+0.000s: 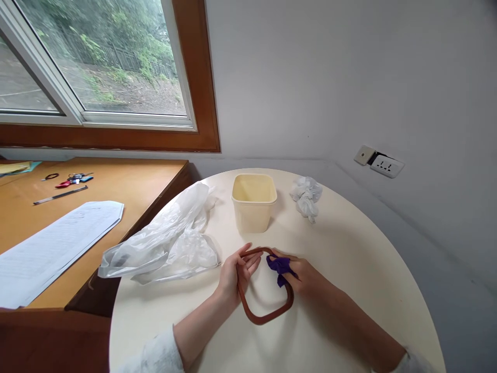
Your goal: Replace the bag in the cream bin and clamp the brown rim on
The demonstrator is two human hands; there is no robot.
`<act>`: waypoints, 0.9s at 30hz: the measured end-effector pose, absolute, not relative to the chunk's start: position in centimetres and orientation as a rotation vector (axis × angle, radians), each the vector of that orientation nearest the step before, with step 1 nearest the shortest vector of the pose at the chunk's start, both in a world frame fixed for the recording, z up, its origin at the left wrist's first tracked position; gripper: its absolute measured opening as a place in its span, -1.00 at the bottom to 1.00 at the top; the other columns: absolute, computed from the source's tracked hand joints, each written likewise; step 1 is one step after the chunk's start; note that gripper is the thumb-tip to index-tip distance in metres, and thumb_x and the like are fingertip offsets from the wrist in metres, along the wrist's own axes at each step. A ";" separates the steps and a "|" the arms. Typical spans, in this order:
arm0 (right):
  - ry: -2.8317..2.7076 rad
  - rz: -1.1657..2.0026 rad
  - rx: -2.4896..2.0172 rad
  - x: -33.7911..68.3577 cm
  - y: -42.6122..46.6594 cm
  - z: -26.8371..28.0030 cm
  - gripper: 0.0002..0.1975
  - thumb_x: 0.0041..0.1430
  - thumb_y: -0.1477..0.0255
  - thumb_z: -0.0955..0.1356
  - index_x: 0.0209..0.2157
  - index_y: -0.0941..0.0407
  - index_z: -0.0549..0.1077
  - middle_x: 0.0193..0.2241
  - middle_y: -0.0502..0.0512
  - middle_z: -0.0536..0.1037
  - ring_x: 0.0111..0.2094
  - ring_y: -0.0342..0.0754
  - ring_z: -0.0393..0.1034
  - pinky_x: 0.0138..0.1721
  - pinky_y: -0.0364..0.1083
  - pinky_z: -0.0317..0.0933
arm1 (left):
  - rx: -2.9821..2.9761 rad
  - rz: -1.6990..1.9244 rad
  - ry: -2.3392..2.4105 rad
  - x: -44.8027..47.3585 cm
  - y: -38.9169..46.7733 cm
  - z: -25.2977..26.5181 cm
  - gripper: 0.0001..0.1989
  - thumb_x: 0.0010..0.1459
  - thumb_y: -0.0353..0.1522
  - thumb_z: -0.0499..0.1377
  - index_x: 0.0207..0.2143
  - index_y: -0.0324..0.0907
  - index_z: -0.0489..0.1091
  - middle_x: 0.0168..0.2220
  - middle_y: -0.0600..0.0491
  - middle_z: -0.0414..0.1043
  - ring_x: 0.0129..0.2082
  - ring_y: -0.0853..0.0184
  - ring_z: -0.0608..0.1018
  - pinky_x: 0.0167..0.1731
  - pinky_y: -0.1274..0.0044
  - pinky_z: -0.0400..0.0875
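My left hand (232, 274) grips the left side of a brown, rounded-square rim ring (266, 317), with its fingers curled around the frame. A crumpled purple cloth (280, 266) is bunched in my right hand (306, 277) and pressed against the ring's upper right side. The ring is held tilted over the table, and its middle is open. Just beyond my hands stands a cream plastic bin (253, 215), upright and without a lid. My right fingertips are partly hidden by the cloth.
On the round cream table (349, 290) lie a spread white plastic bag (171, 241) at left and a knotted plastic bag (306, 197) at back right. A wooden desk (135, 181) adjoins at left, bearing papers (66, 243), a pen (60, 195) and keys (75, 178).
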State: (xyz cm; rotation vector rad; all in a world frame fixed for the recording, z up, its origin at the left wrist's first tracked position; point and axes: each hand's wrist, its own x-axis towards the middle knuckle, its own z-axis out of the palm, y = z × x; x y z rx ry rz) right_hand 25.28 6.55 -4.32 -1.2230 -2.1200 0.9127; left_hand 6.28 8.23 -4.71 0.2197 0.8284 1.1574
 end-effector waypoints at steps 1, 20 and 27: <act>-2.133 0.898 -1.228 25.5 6.1 -4.3 -0.65 0.21 0.44 0.17 -0.01 0.11 0.38 0.11 0.10 0.27 0.12 0.05 0.15 0.10 0.08 0.13 | 0.221 1.167 0.840 6.3 8.2 -4.7 -0.37 -0.26 -0.64 -0.03 0.00 -0.43 0.15 -0.18 -0.29 0.44 -0.11 0.14 0.51 -0.03 0.39 0.37; -1.280 1.295 -1.357 26.2 2.7 -3.3 -0.56 0.20 0.18 0.18 -0.02 0.14 0.37 -0.03 0.20 0.43 0.03 0.10 0.26 0.07 0.13 0.11 | 0.336 1.229 0.816 5.5 8.7 -5.6 -0.52 -0.27 -0.66 -0.04 -0.20 -0.40 0.35 -0.13 -0.24 0.45 -0.06 0.11 0.47 0.02 0.38 0.34; -1.633 0.908 -1.305 25.5 7.4 -3.3 -0.68 0.15 0.33 0.24 -0.07 0.07 0.38 -0.01 0.15 0.32 -0.03 0.00 0.28 -0.03 0.00 0.23 | 0.412 1.204 0.832 5.6 8.2 -4.3 -0.50 -0.24 -0.68 -0.05 -0.17 -0.42 0.35 -0.16 -0.24 0.47 -0.07 0.14 0.48 0.03 0.40 0.32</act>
